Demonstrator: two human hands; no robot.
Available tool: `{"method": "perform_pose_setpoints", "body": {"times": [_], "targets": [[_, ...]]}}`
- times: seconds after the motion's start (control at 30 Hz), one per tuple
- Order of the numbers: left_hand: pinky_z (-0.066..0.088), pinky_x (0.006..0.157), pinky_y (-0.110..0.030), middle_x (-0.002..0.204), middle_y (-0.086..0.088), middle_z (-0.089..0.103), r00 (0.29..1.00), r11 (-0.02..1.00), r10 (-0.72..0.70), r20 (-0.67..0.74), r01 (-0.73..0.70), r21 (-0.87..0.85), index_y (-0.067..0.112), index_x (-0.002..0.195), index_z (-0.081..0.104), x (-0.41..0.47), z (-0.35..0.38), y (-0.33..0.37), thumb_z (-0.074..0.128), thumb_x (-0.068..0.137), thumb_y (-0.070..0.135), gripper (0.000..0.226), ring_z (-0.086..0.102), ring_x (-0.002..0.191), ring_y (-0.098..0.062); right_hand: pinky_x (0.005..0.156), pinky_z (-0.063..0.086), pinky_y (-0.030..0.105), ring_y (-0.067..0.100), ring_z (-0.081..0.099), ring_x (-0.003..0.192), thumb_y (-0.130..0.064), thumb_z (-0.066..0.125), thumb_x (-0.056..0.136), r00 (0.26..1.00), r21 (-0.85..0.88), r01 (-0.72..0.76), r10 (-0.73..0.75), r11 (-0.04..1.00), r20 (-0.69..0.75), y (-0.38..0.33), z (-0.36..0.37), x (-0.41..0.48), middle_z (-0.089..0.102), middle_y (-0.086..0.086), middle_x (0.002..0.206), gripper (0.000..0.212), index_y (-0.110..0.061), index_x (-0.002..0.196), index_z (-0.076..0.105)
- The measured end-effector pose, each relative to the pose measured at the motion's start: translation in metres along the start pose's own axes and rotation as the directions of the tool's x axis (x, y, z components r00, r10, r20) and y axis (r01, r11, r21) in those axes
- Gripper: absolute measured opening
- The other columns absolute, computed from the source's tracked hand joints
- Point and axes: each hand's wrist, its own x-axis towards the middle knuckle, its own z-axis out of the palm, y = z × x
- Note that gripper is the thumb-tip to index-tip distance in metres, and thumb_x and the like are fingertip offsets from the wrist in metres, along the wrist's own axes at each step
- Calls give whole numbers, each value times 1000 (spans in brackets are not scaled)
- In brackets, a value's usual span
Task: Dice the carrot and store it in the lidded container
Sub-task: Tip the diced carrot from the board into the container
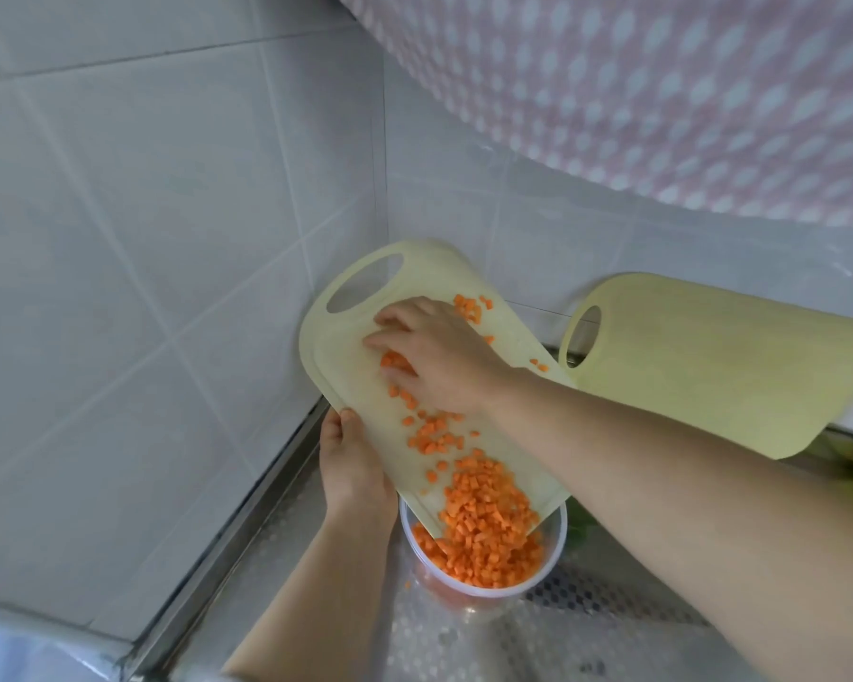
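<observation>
Two pale yellow boards are seen in a tiled corner. One cutting board is held tilted, with its handle hole raised toward 11 o'clock and its low end set over the rim of a round clear container at 5 o'clock. Its long edge at 8 o'clock is gripped by the left hand, the thumb laid on the top face and the fingers wrapped beneath, out of sight. The right hand is laid palm down on the upper half of the board, fingers spread and lightly bent, with the fingertips touching a few pieces. Most of the carrot dice are heaped at the board's low end and inside the container; a few are scattered near its 1 o'clock edge. The second board is leaned against the tiled wall at 3 o'clock. A pink dotted cloth is hung across at 1 o'clock. The container is stood on a metal counter.
</observation>
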Motion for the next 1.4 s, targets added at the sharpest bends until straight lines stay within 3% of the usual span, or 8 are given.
{"method": "perform_pose_setpoints", "body": {"times": [0.13,0.27,0.5,0.8,0.93,1.07,1.2,1.4], "targets": [[55,79,-35,103,-2,69,1000,1000,12,8,-12,-14,21,118,58,-3,1,1,34,104,18,28,67,92,-19,90,36,37,23,47,99,-31,67,83,997,-23,27,-29,999,-66,-8,13,-1,56,2,103,22,-16,100,68],[54,79,-32,109,-4,67,1000,1000,28,4,-28,4,20,123,55,-4,3,2,31,105,18,30,66,93,-18,76,41,38,25,50,84,-28,62,81,992,-70,81,-87,994,-89,-14,28,-23,55,2,86,15,-14,77,61],[51,94,-47,116,-11,64,999,999,17,-47,-16,30,20,116,56,-1,6,-2,32,104,19,27,63,103,-29,73,36,34,23,44,79,-26,55,84,979,-83,193,-197,978,-52,-23,44,-87,50,1,79,15,-15,73,57],[49,78,-33,91,5,65,995,997,56,-78,-51,60,30,91,59,-3,8,2,34,102,20,29,61,83,-15,79,40,32,19,45,84,-30,58,83,966,-104,260,-257,960,37,-18,42,-138,55,-3,86,13,-19,76,56],[49,81,-35,91,3,67,994,996,57,-93,-50,74,29,92,61,-3,9,2,35,102,20,29,61,84,-18,73,39,33,20,49,81,-24,56,87,985,112,137,-123,984,-121,-14,8,-104,55,0,83,14,-13,79,60],[50,75,-29,92,4,65,993,997,57,-101,-50,65,23,107,59,-8,12,6,35,103,19,25,61,81,-15,82,40,33,18,50,89,-19,58,87,916,246,-144,223,958,-333,12,-31,-37,63,3,90,13,-11,88,68],[49,67,-24,88,6,64,993,994,81,-86,-74,76,22,105,57,-11,13,9,33,104,19,25,60,76,-11,94,40,33,25,49,108,-20,59,90,899,186,-334,371,924,-234,42,-41,1,58,4,112,22,-13,109,67],[49,67,-26,92,2,64,993,994,79,-85,-71,89,17,116,57,-11,15,15,33,103,20,27,60,77,-12,90,40,29,22,49,102,-18,61,88,937,204,-279,313,938,-158,30,-22,-15,56,3,103,17,-14,103,68]]}}
